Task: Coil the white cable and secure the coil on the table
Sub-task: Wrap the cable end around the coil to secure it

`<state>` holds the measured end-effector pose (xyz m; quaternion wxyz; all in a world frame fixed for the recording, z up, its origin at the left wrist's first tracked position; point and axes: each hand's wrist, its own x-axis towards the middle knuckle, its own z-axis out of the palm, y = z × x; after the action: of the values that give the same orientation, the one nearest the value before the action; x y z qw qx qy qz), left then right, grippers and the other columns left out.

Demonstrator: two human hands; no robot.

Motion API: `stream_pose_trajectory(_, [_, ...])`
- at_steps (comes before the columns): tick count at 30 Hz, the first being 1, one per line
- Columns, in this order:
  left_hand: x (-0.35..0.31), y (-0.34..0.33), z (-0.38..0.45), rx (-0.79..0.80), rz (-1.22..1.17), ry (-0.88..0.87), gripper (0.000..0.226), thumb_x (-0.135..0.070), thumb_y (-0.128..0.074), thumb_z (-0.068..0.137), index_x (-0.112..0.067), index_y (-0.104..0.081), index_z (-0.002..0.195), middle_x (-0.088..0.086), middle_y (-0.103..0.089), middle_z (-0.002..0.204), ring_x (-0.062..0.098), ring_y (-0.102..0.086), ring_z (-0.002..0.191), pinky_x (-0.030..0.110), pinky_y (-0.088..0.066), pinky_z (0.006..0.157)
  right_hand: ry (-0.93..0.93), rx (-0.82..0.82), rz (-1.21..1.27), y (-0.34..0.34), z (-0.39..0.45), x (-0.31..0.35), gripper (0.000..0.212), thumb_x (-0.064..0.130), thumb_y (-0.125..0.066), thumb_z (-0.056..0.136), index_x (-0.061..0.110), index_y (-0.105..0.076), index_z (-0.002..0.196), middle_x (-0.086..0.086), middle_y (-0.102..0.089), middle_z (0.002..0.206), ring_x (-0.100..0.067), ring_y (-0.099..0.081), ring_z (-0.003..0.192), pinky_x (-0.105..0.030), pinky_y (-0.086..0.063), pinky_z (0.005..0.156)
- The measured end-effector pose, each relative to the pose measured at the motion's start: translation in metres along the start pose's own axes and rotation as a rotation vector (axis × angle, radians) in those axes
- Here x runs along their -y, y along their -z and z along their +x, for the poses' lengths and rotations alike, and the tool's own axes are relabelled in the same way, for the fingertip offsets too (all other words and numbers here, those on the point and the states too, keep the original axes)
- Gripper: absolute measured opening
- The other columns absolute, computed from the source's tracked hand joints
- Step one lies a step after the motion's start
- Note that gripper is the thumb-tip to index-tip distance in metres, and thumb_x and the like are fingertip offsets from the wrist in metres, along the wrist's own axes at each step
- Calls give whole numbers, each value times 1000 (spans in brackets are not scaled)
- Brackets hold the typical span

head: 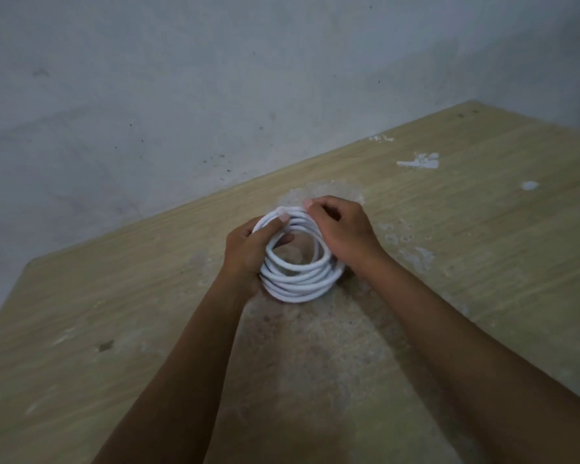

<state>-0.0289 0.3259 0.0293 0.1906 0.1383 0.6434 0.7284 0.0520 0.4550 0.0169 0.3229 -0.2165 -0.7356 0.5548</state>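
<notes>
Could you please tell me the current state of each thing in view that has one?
white cable: wound into a multi-loop coil, held above or on the table.
left hand: grips the coil's left side.
right hand: pinches the coil's far edge.
table: worn, paint-spotted.

The left hand [246, 252] covers the left side of the white cable [298, 279] coil, and the right hand [340, 232] covers its far right side, so the loops there cannot be counted. The cable's ends are not to be made out; a pale bit under the fingertips at the coil's far rim is too small to tell. Both forearms run off the lower edge. The tabletop [482, 229] is cut off at the right, left and bottom edges.
</notes>
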Motion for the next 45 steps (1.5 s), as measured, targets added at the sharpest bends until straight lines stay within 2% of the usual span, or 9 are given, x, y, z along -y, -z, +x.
stream_pose_trajectory(4, [8, 7, 0, -193, -214, 0, 11, -21, -76, 83, -19, -75, 95, 4, -78, 93, 21, -74, 87, 28, -58, 74, -181, 52, 138, -10, -16, 0, 30, 47, -63, 90, 27, -69, 110, 6, -71, 106, -10, -66, 95, -27, -52, 80])
stream_pose_trajectory(10, [15, -1, -12, -71, -108, -124, 28, -15, -72, 87, -10, -71, 114, 10, -75, 105, 17, -73, 87, 32, -59, 78, -377, -131, 412, -13, -12, 7, 32, 48, -74, 80, 19, -76, 92, 3, -76, 88, -13, -72, 81, -28, -57, 70])
stream_pose_trajectory(15, [16, 4, -8, 21, 118, -188, 48, 5, -69, 77, -25, -69, 114, 5, -71, 115, 24, -68, 104, 42, -57, 88, -162, -29, 429, -5, -19, -6, 30, 31, -73, 87, 21, -70, 115, 3, -73, 108, -10, -71, 92, -23, -57, 71])
stream_pose_trajectory(19, [20, 2, -8, 13, 129, -190, 56, -5, -65, 72, -20, -61, 127, 9, -66, 122, 30, -64, 108, 45, -54, 88, -53, -100, 283, -10, -22, -12, 36, 29, -70, 90, 25, -62, 125, 8, -66, 121, -6, -64, 105, -16, -54, 80])
stream_pose_trajectory(24, [24, -6, -12, -134, 31, -104, 37, 1, -62, 85, -16, -67, 118, 13, -71, 110, 29, -70, 93, 37, -59, 77, -41, -88, 234, -10, -20, -14, 38, 28, -65, 93, 21, -58, 130, 5, -64, 118, 4, -61, 96, -3, -47, 74])
stream_pose_trajectory(28, [21, -12, -15, -222, 66, -123, 17, -13, -63, 89, -24, -72, 100, 3, -72, 88, 19, -66, 71, 34, -55, 65, -46, -90, 204, -11, -16, -17, 36, 31, -64, 94, 21, -60, 129, 1, -66, 119, -6, -65, 98, -20, -57, 76])
stream_pose_trajectory(31, [21, -12, -13, -244, 101, -107, 14, -20, -62, 90, -27, -72, 96, 3, -73, 92, 21, -67, 75, 37, -55, 68, -80, -93, 186, -14, -14, -21, 37, 39, -63, 93, 25, -60, 127, 0, -67, 118, -18, -67, 102, -42, -59, 86])
stream_pose_trajectory(42, [17, -7, -10, -101, 66, -85, 23, -27, -69, 90, -20, -69, 113, 4, -72, 107, 13, -72, 75, 34, -60, 74, -115, -94, 188, -14, -13, -24, 39, 43, -64, 89, 27, -62, 124, 1, -69, 115, -18, -67, 102, -47, -57, 89])
stream_pose_trajectory(45, [15, -4, -10, -80, 87, -110, 25, -33, -68, 90, -20, -71, 112, 5, -74, 104, 12, -69, 74, 28, -56, 65, -108, -61, 164, -11, -12, -23, 37, 43, -63, 90, 26, -62, 123, 1, -69, 113, -18, -67, 101, -47, -56, 90])
